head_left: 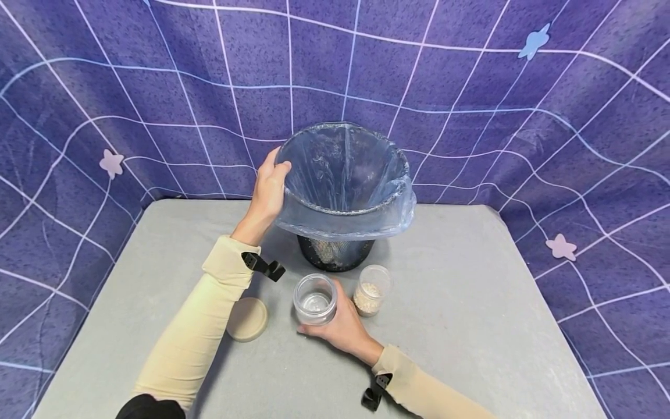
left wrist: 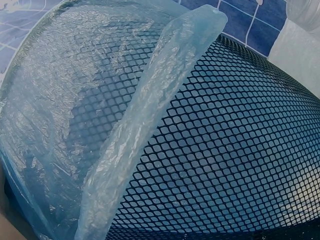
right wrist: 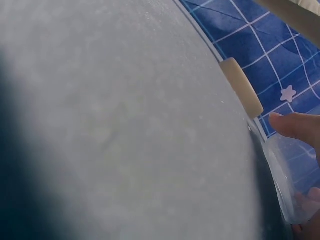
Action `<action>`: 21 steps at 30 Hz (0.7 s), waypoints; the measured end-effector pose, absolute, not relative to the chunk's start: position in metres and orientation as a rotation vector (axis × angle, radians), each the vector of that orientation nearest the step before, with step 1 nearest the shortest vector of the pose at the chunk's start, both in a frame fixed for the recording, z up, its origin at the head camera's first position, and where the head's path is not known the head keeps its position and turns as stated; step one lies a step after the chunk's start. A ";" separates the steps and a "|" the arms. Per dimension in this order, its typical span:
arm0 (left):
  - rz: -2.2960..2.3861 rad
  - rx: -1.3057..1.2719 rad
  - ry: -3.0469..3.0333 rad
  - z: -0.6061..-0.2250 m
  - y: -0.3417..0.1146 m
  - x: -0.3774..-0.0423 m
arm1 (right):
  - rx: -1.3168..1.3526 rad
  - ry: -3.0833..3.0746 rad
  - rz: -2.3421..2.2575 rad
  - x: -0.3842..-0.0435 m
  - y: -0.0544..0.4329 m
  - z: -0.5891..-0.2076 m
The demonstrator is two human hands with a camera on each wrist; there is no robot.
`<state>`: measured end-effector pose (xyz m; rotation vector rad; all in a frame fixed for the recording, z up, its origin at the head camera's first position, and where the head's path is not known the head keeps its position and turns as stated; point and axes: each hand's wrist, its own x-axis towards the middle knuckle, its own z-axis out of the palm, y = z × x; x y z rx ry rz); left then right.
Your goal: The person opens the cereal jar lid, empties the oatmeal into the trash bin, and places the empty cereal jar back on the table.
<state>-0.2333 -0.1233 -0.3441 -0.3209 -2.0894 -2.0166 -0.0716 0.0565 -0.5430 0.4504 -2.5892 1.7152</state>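
A clear jar (head_left: 315, 302) is sitting at the near centre, in front of a bin; its mouth is facing up, and no contents are showing inside. The person's right hand (head_left: 342, 326) is gripping it from the near right side. Just right of that hand, a clear container (head_left: 369, 299) is holding pale grains. The left hand (head_left: 268, 189) is grasping the left rim of the black mesh bin (head_left: 337, 256), which is standing farther back. So far, a blue liner (head_left: 340, 226) is already hanging over the bin's rim, and a beige lid (head_left: 248, 319) is lying off to the left on the grey desk (head_left: 460, 279). The grains are remaining in their container; whether anything else is waiting to be done, the views are not showing.
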 end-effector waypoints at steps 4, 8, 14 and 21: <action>-2.010 -0.327 -2.095 -0.344 -0.124 -0.233 | 0.453 -2.596 1.717 -0.071 0.057 -0.542; -2.012 -0.329 -2.092 -0.343 -0.124 -0.232 | 0.460 -2.594 1.732 -0.071 0.058 -0.540; -2.012 -0.320 -2.097 -0.343 -0.124 -0.232 | 0.512 -2.566 1.774 -0.065 0.062 -0.538; -2.021 -0.334 -2.084 -0.343 -0.124 -0.230 | 0.504 -2.593 1.748 -0.047 0.071 -0.526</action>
